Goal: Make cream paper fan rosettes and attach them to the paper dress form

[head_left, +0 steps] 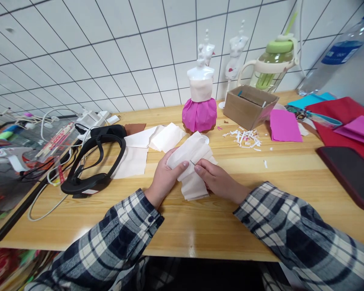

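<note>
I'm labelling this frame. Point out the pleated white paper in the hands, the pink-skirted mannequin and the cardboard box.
pleated white paper [191,152], head view, upper folds.
pink-skirted mannequin [199,114], head view, skirt front.
cardboard box [244,111], head view, front wall.

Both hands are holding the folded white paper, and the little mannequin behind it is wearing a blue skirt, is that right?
Not quite: the skirt is pink, not blue. In the head view the left hand and right hand do hold the folded white paper, and the little mannequin stands behind it on the table.
</note>
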Demonstrator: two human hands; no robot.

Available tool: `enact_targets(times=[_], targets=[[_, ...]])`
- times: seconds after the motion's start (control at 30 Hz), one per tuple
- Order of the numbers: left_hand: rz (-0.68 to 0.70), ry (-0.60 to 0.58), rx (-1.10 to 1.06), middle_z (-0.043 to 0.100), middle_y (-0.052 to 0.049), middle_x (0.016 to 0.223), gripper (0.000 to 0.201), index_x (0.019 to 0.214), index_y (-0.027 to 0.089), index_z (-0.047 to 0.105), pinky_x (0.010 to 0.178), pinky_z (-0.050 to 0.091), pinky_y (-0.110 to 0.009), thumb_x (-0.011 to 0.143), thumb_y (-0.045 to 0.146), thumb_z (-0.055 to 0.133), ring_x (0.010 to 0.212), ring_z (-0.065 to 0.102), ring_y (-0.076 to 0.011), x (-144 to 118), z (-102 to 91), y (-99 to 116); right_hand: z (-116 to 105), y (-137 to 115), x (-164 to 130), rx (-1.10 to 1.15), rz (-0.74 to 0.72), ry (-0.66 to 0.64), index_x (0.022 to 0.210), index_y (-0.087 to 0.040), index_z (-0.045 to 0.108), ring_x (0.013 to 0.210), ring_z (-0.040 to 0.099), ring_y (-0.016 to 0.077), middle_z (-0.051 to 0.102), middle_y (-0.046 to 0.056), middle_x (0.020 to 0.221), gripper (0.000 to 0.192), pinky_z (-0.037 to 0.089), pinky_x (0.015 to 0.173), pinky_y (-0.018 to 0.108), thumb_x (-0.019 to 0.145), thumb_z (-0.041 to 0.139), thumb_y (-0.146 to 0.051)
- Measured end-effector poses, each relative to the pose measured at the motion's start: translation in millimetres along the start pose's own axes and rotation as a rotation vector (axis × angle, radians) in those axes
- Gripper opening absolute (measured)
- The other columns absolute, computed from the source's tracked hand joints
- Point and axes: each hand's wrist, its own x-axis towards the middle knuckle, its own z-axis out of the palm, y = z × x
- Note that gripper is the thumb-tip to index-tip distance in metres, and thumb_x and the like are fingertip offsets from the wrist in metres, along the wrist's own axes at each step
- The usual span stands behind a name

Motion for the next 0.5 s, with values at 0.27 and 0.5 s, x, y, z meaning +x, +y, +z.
enact_targets(times=[0.27, 0.5], targets=[[-0.025, -0.004, -0.046, 0.07, -0.005, 0.107, 0.052, 0.119, 0.019, 0.061, 0.085, 0.051, -0.03, 0.072, 0.032, 0.081, 0.093, 0.065, -0.0189, 1.2, 0.6, -1.5, -0.6, -0.3, -1.0, -0.013, 0.008, -0.012, 0.086, -0.022, 0.046, 0.069, 0.048, 0.0143, 0.049, -0.004, 0.072, 0.032, 0.036, 0.062, 0.026, 0.097, 0.038, -0.052], [-0.035, -0.023, -0.075, 0.07, -0.006, 0.109, 0.054, 0.12, 0.019, 0.06, 0.087, 0.052, -0.033, 0.072, 0.033, 0.081, 0.095, 0.065, -0.0213, 1.1, 1.5, -1.4, -0.7, -1.3, -1.2, 0.001, 0.014, -0.008, 0.088, -0.022, 0.048, 0.07, 0.049, 0.015, 0.051, -0.002, 0.074, 0.033, 0.037, 0.062, 0.027, 0.097, 0.04, -0.053]])
